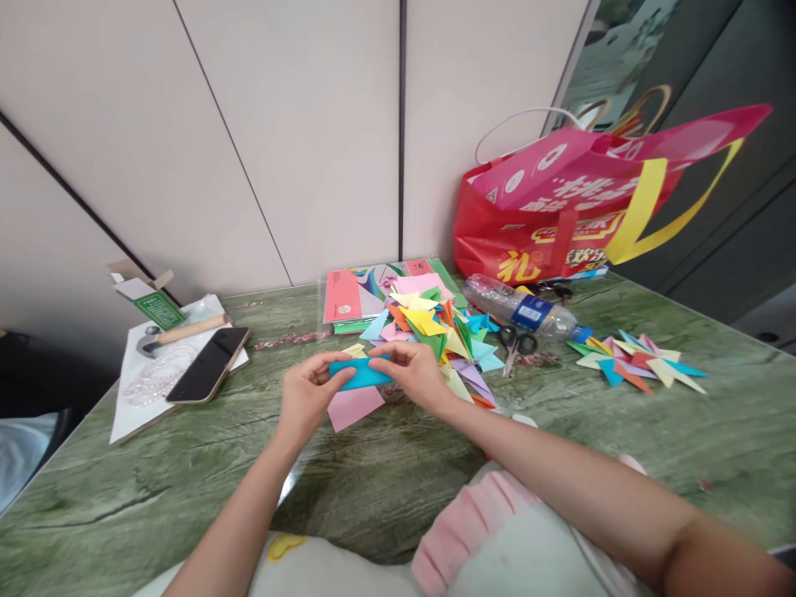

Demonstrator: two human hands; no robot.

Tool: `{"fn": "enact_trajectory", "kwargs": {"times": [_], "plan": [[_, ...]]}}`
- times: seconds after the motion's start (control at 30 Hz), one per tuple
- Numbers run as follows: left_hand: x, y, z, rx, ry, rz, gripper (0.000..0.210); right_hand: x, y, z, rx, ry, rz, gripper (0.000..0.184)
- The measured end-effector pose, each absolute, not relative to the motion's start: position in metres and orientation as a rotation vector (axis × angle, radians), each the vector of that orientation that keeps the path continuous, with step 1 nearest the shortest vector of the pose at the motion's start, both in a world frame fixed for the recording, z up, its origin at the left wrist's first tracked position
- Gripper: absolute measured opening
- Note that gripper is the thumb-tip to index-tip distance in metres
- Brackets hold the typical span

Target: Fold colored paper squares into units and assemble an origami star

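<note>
Between my two hands is a folded strip of blue paper (357,374), held up above the table. My left hand (309,390) pinches its left end between thumb and fingers. The right end is pinched by my right hand (410,373). Below the strip lies a pink sheet of paper (353,408), partly covered by it. A heap of folded coloured paper pieces (429,323) sits just beyond my right hand, partly on a packet of coloured paper (345,296).
Scissors (515,347) and a plastic bottle (526,308) lie right of the heap, near a multicoloured paper star (638,361). A red bag (535,220) stands behind. At left are a phone (208,365), a small hammer (183,333) and a green-white box (149,303).
</note>
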State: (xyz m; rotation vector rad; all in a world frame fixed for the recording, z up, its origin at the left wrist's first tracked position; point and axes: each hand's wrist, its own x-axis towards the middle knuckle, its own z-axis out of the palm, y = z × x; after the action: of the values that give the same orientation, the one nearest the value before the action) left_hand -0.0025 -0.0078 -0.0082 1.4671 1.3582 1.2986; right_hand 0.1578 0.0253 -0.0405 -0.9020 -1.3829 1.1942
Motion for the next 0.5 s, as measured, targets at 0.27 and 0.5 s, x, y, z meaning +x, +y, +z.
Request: {"fn": "enact_trajectory", "kwargs": {"times": [0.27, 0.5], "plan": [[-0.0006, -0.0101, -0.0047, 1.423, 1.315, 1.186, 0.032, 0.1566, 0.0234, -0.0408, -0.906, -1.376, 1.246, 0.024], [-0.002, -0.0088, -0.0057, 1.471, 1.379, 1.211, 0.025, 0.1569, 0.0239, -0.0422, -0.905, -1.368, 1.265, 0.026]]}}
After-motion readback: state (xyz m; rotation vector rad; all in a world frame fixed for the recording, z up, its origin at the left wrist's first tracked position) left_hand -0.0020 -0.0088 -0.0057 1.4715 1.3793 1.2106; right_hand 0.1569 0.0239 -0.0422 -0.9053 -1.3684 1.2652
